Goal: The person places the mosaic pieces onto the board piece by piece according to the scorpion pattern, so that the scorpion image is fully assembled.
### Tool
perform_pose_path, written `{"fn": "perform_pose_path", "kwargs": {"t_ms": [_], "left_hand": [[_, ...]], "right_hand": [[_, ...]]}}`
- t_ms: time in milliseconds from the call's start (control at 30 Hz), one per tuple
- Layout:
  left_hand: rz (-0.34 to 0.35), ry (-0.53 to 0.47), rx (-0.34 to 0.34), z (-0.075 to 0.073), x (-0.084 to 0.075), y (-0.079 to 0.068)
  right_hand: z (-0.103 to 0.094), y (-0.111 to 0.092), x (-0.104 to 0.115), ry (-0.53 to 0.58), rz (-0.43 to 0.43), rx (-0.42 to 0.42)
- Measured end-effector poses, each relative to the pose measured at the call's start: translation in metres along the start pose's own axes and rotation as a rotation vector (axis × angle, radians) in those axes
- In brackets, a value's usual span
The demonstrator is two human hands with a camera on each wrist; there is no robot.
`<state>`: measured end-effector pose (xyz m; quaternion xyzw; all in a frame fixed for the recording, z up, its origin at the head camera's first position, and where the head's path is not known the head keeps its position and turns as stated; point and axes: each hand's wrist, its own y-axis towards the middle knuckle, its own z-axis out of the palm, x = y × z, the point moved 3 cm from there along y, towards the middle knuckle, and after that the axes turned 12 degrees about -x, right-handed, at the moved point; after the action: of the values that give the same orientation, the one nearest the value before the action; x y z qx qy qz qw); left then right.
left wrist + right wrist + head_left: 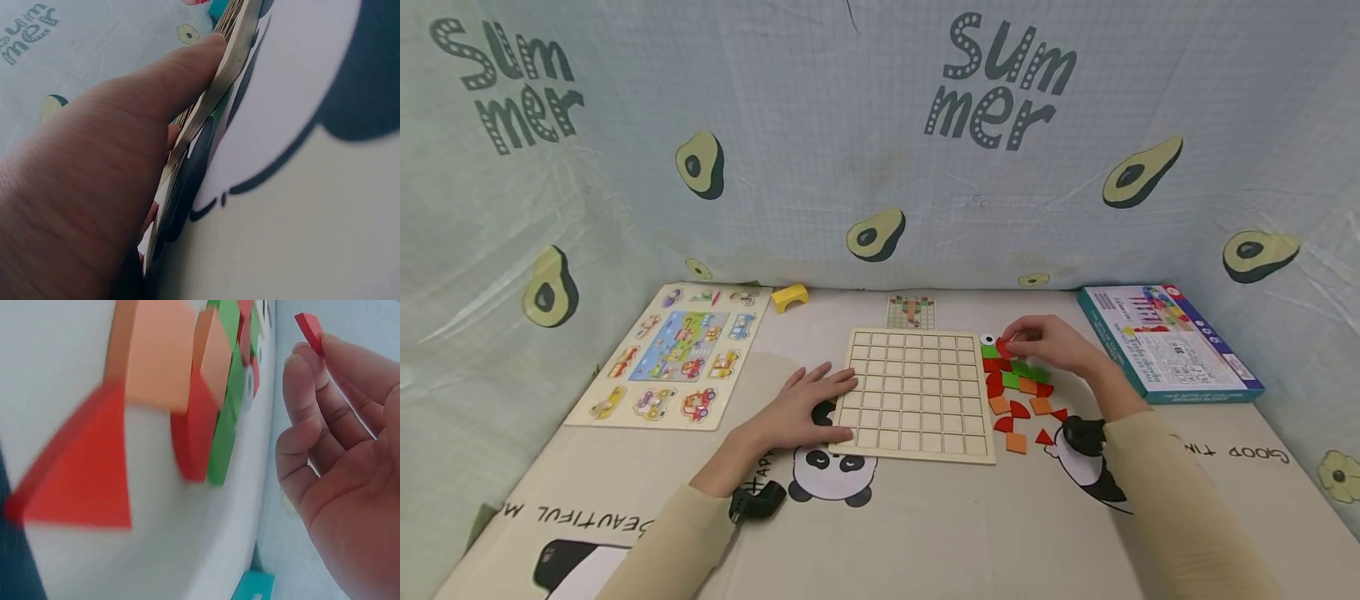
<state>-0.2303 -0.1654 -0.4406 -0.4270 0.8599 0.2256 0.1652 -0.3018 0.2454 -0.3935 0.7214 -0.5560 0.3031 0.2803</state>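
beyond grid board (917, 396), pattern card (913, 312), yellow block (791, 294)

On my head feed the light fell soft and even, though I couldn't place its source; the backdrop (797, 142) looked pale, with faint sheen along its creases, and a weak, soft-edged shadow lay beside the right sleeve (1180, 500). Fine print on the box (1180, 358) was too small for me to read. My left wrist feed ran dimmer, the left hand (94, 162) shaded and dull. On the right, the nearest red piece (87, 469) and orange tile (159, 356) blurred, while the right hand (350, 437) looked crisper.
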Motion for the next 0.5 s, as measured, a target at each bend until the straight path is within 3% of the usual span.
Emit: {"fn": "perform_pose_path", "kwargs": {"t_ms": [500], "left_hand": [[-0.006, -0.006, 0.004, -0.001, -0.001, 0.000]], "right_hand": [[0.028, 0.011, 0.025, 0.047, 0.000, 0.084]]}}
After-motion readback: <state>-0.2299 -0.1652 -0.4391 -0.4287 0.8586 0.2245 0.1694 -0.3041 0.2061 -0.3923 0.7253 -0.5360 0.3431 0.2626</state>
